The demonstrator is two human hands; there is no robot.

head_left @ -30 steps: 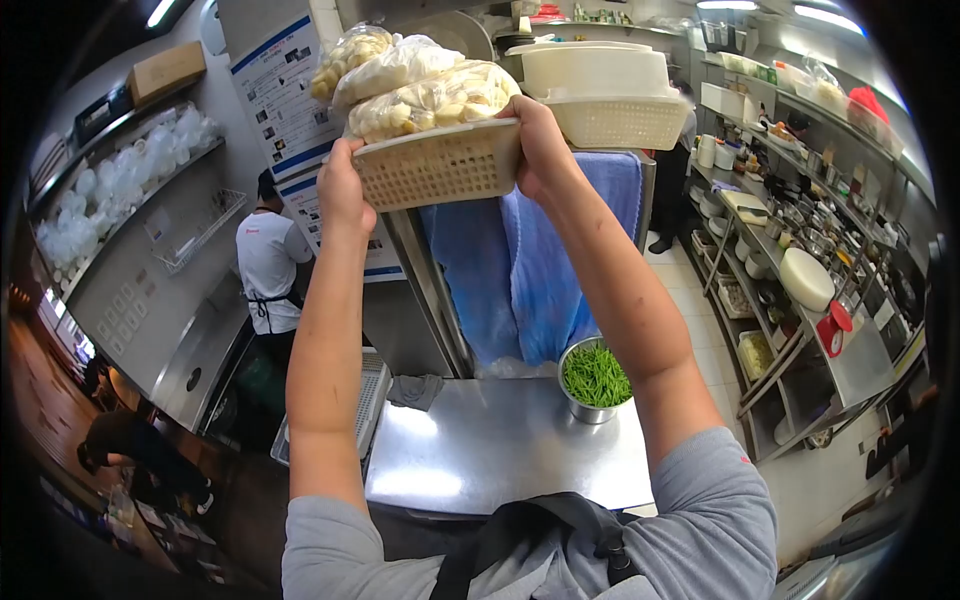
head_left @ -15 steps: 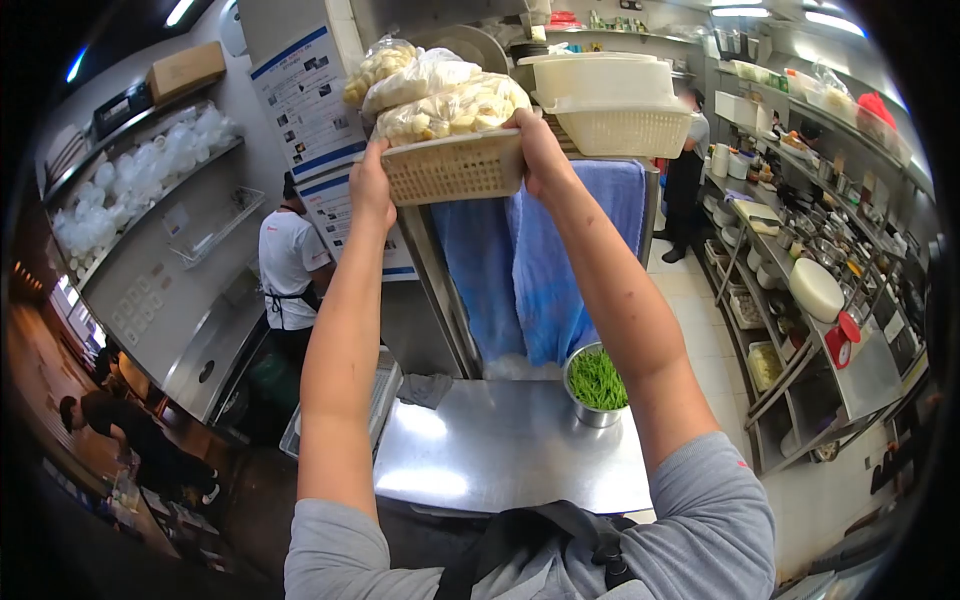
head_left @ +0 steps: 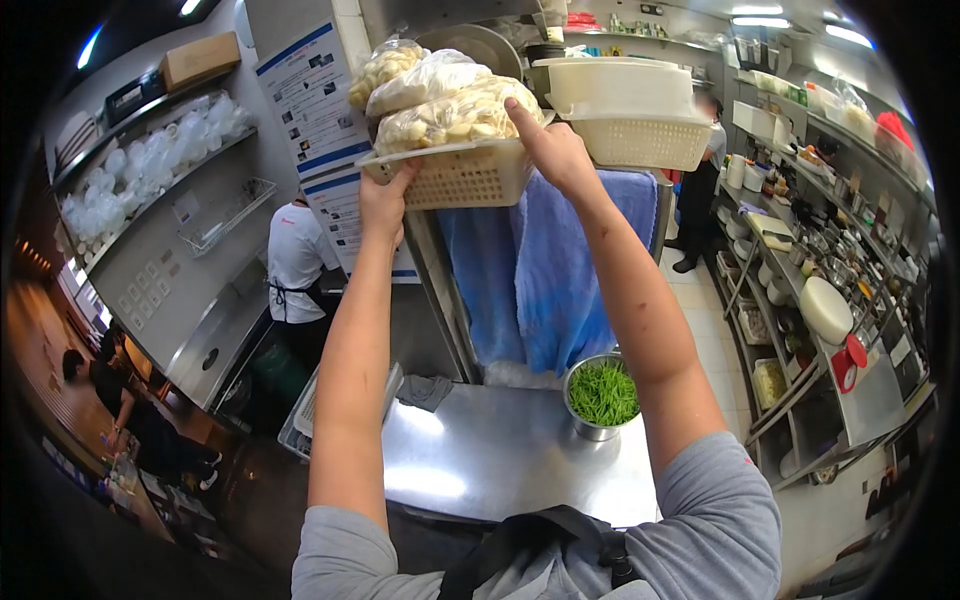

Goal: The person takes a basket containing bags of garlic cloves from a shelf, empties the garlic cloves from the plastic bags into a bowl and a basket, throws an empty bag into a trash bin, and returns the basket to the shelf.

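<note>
Raised in front of me is a cream perforated plastic basket (head_left: 468,180), at the top of the metal unit with the cloths. Clear plastic bags (head_left: 455,112) of pale, chunky food fill it above the rim; I cannot make out the food's kind. My left hand (head_left: 385,203) grips the basket's left front corner, thumb on the front wall. At the right end, my right hand (head_left: 555,152) holds the basket's side, with one digit pointing up against the bag. Whether the basket's underside rests on anything is hidden.
Stacked cream tubs (head_left: 630,110) stand right of the basket. Blue towels (head_left: 570,265) hang below. A steel pot of chopped greens (head_left: 602,395) and a grey cloth (head_left: 425,392) sit on the steel table (head_left: 500,460). Other people (head_left: 298,260) work nearby; shelves (head_left: 800,290) line the right.
Both hands have shifted their hold: the left thumb now lies on the basket's front, and a right digit points up at the bag. The whole view has moved slightly.
</note>
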